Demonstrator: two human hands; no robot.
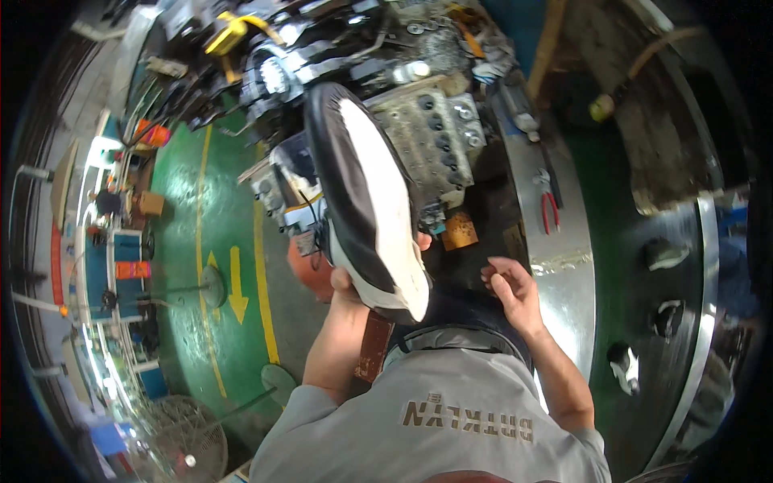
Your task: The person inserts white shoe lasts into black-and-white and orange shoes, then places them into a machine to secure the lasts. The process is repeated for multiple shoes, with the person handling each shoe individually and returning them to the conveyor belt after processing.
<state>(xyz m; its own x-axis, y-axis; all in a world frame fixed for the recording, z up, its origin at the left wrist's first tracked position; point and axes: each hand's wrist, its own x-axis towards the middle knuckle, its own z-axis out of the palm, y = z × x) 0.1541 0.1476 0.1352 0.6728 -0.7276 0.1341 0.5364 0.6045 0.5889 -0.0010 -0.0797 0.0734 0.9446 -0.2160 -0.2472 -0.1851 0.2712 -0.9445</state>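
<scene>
Left hand point(342, 282) clamped under the heel of a black-and-white sneaker point(366, 201), raised sole-up before the chest. Right hand point(511, 290) just right of it, fingers loosely curled, empty. Inspection step, likely; next calls for steady grip.

Hands at a cluttered engine bench

The left hand point(342, 283) grips a black-and-white shoe point(366, 201) from below; the right hand point(509, 291) hovers curled beside it, near red-handled pliers point(549, 203) on the metal bench point(564, 266).
</scene>
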